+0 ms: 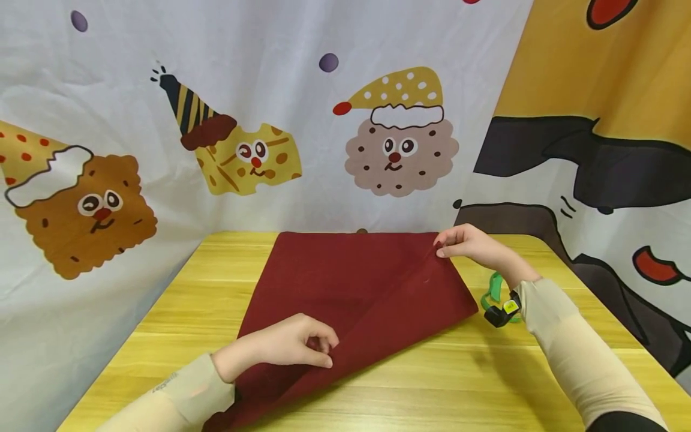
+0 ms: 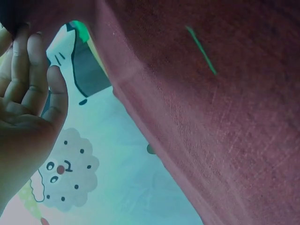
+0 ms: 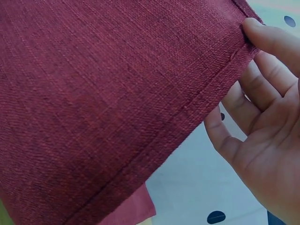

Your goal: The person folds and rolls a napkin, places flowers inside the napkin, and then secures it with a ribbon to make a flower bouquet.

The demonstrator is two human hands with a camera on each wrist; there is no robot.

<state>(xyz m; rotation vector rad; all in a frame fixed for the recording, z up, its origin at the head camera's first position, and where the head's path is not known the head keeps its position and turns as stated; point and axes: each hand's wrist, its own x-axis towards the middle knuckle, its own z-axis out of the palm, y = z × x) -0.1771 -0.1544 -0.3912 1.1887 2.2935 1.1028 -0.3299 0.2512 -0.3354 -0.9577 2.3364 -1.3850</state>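
The left hand (image 1: 294,342) is nearest, over the front part of a dark red cloth (image 1: 335,270), fingers curved at the edge of its turned-up flap; whether they pinch it cannot be told. The cloth spreads across a yellow wood-grain worktop (image 1: 178,342) to its far edge, its right side lifted diagonally between the hands. Beyond, a partly hidden green item (image 1: 495,287) shows near the right wrist. Farther off, the right hand (image 1: 477,246) pinches the flap's corner, thumb against fingers. Behind hangs a white backdrop (image 1: 302,102) with cartoon biscuits and cheese.
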